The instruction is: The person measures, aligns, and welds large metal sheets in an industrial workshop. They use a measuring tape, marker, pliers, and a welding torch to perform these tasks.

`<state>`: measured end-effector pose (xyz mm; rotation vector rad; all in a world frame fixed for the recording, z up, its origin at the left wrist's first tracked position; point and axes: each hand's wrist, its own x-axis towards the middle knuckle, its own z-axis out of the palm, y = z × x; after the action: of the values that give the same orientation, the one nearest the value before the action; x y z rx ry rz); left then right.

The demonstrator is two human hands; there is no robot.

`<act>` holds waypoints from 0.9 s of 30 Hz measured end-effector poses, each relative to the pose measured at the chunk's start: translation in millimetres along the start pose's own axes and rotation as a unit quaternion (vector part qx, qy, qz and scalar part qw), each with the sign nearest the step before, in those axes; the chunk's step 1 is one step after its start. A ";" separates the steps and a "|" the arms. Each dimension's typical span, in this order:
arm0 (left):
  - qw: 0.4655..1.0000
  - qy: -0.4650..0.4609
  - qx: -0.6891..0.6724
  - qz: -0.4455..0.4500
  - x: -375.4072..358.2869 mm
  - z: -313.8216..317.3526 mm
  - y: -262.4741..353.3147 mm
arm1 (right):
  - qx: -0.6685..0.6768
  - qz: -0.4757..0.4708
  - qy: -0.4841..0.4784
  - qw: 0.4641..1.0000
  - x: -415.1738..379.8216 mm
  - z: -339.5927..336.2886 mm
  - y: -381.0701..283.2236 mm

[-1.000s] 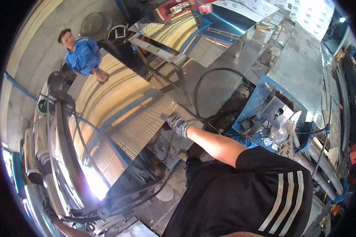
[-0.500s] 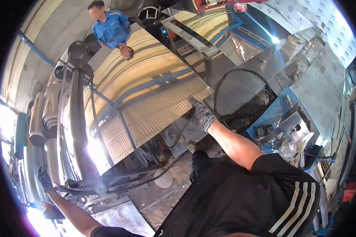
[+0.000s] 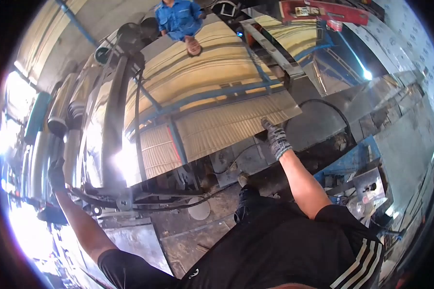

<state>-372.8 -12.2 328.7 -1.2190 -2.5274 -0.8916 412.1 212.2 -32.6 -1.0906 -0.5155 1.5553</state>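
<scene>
A large mirror-bright metal sheet (image 3: 212, 91) spreads out ahead of me, reflecting the corrugated roof and blue beams. My right hand (image 3: 276, 138), in a grey knitted glove, is closed on its near right edge, a finger lying on top. Far to the left, my left hand (image 3: 57, 176), also gloved, reaches up beside shiny metal pipes (image 3: 38, 159) and the end of a roller machine (image 3: 115, 125). Its fingers are small and blurred there, so I cannot tell what they hold. The sheet's left part passes by the long roller.
A person in a blue shirt (image 3: 178, 19) stands at the sheet's far side. Beyond the right corner is a metal bench frame (image 3: 270, 45). A black cable (image 3: 328, 103) loops at right, near a blue bin (image 3: 354, 161) of scrap. A round disc (image 3: 198, 208) lies on the floor.
My view has swung, so the scene shifts right and the far person sits higher in frame. My right hand stays at the sheet's edge, my left hand beside the pipes.
</scene>
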 end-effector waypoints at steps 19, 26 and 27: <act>0.999 -0.011 0.024 -0.020 -6.4 0.0 8.7 | 0.076 -0.043 0.084 0.993 22.2 -26.5 -22.7; 0.999 -0.002 -0.040 -0.028 -14.0 -1.4 12.5 | 0.051 -0.097 0.074 0.991 22.4 -39.3 -43.6; 0.999 -0.010 -0.043 -0.029 -16.3 -2.6 18.7 | 0.055 -0.100 0.078 0.990 25.2 -42.4 -48.3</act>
<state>-348.3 -15.3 332.1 -1.1896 -2.5771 -1.0169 474.5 240.2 -23.6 -1.0341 -0.4143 1.2974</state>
